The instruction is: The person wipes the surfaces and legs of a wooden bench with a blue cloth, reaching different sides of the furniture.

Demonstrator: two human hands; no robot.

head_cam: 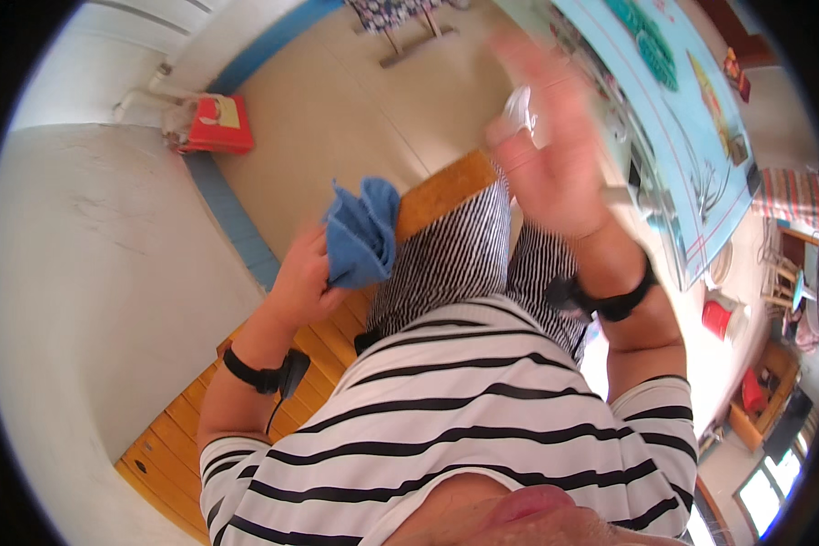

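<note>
My left hand (304,276) is closed around a folded blue cloth (362,235), which spreads beyond the fingers. Just past the cloth runs a brown wooden board (447,194), beside my leg in striped trousers (457,249). My right hand (556,157) is raised with thumb and fingers apart, blurred by motion. A small whitish thing (520,109) shows between that thumb and the fingers. It looks sharper than the hand, and I cannot make out what it is. A black band circles each wrist.
To the right stands a table with a light-blue patterned cover (689,136). On the floor at the left is a red box (222,123) by the wall pipe. Yellow wooden slats (177,416) lie beside me along the white wall (68,273). A flowered folding stool (396,20) stands ahead.
</note>
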